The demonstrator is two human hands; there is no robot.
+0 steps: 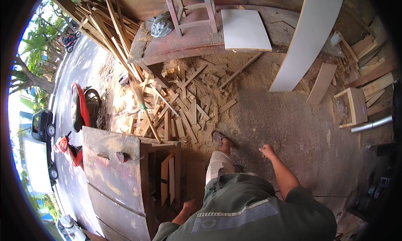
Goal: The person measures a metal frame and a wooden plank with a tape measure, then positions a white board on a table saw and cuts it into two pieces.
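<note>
While the left hand (pixel 189 207) is just beside the open side of a scuffed wooden workbench (pixel 113 165), whether its fingers are spread or closed cannot be told. The workbench lies to that hand's left, with narrow boards (pixel 168 178) inside. The right hand (pixel 266 151), fingers curled toward the palm, is over the concrete floor (pixel 297 136), well apart from the workbench. Ahead, a heap of wood offcuts (pixel 186 107) obstructs the way to a low platform (pixel 190 44); a straw broom (pixel 151 126) slants across the heap's left part. The platform bears a four-legged stool (pixel 195 7) and a white panel (pixel 244 29). Beyond, at left, a red motorcycle (pixel 82 107) stands beside the road.
</note>
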